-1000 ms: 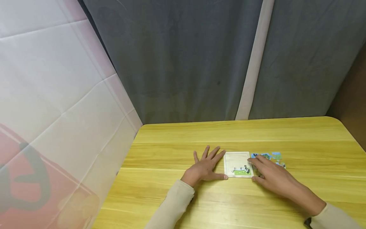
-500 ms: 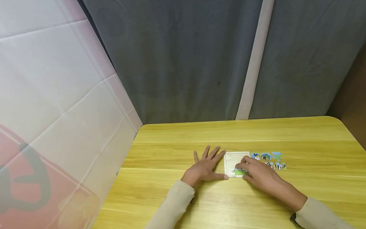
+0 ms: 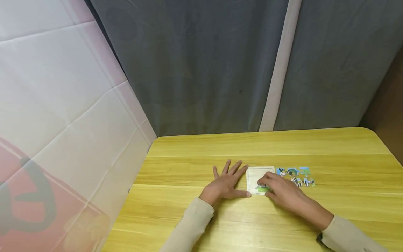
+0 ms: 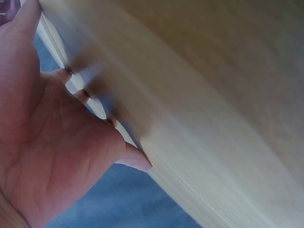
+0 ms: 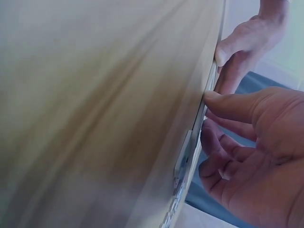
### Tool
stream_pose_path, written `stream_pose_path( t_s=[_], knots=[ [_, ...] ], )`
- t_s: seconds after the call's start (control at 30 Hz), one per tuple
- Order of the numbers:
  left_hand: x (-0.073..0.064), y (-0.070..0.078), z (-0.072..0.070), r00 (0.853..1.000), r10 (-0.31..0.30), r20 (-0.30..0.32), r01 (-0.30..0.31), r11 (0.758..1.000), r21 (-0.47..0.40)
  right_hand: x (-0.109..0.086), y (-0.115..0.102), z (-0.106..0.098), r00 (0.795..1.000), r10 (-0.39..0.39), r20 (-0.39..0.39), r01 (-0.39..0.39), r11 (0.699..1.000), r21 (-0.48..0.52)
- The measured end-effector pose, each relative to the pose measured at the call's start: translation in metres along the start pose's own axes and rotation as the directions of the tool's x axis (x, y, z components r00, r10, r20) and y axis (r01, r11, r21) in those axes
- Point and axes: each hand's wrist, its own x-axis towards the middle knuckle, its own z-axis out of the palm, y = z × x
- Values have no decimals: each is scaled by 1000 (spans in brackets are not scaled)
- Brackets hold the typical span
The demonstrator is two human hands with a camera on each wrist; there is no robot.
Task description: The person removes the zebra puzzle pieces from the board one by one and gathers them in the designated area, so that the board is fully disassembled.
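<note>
In the head view a small square wooden puzzle tray (image 3: 253,174) lies on the table, with joined jigsaw pieces (image 3: 262,189) showing zebra stripes and green grass in its lower part. My left hand (image 3: 223,186) lies flat beside it, fingers spread, index fingertip and thumb touching its left edge. My right hand (image 3: 284,192) reaches over the tray from the right, its curled fingers and thumb gripping the joined pieces and covering part of them. In the right wrist view, the right thumb (image 5: 232,104) reaches the tray's edge. What lies under the curled fingers is hidden there.
Several loose jigsaw pieces (image 3: 304,171) with zebra, tree and sky prints lie right of the tray, close to the right hand. A wood-grain table (image 3: 189,150) extends to a grey curtain (image 3: 204,70) behind. A pale printed sheet (image 3: 63,87) hangs at left.
My right hand has moved left from the tray's right edge onto the joined pieces, then slightly further left. More loose pieces are uncovered. My left hand has stayed put.
</note>
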Motion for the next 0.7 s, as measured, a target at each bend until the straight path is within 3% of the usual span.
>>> stream_pose_path(
  t_s=[0.7],
  knots=[
    [-2,2,-3,1000,-1,1,1,1000,-14,4,10,0,1000,-17,24,14,994,113]
  ],
)
